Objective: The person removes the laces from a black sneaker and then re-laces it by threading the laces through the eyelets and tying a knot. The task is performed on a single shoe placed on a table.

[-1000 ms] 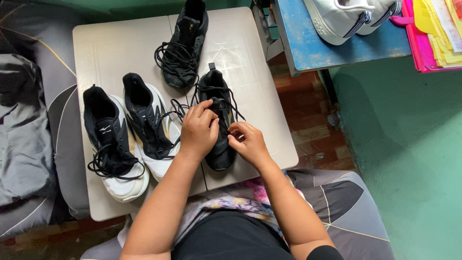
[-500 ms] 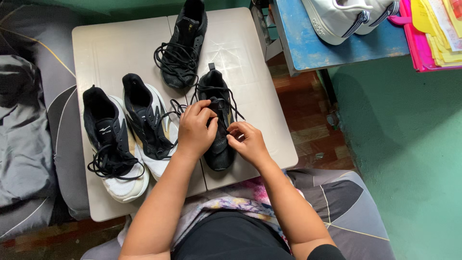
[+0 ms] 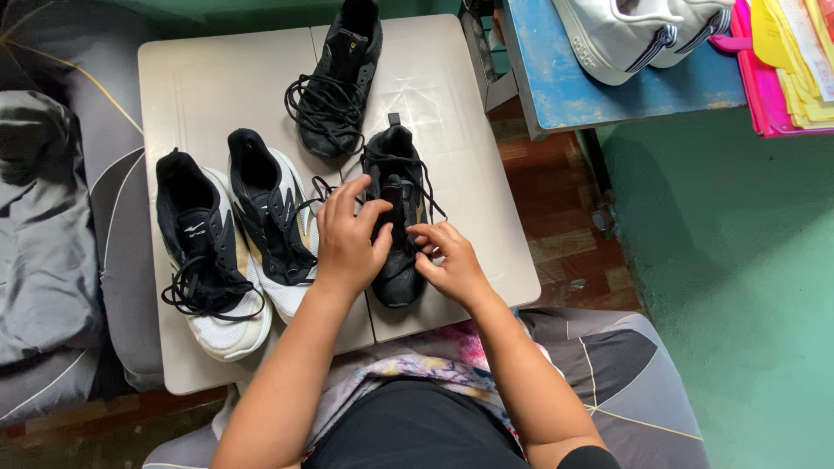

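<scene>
The left hand (image 3: 347, 243) and right hand (image 3: 447, 260) pinch the laces of a black shoe (image 3: 395, 217) near the tabletop's (image 3: 460, 122) near edge. Another black shoe (image 3: 339, 78) lies toward the far edge; two black-and-white sneakers (image 3: 234, 234) sit leftward.

Your left hand (image 3: 347, 239) covers the lower lacing of the black shoe (image 3: 395, 178), so you cannot tell what its grip closes on. At the top edge of the frame, the far black shoe (image 3: 334, 87) loses its heel. In the upper right, the white shoes (image 3: 634, 30) and yellow papers (image 3: 795, 48) are cut off.
</scene>
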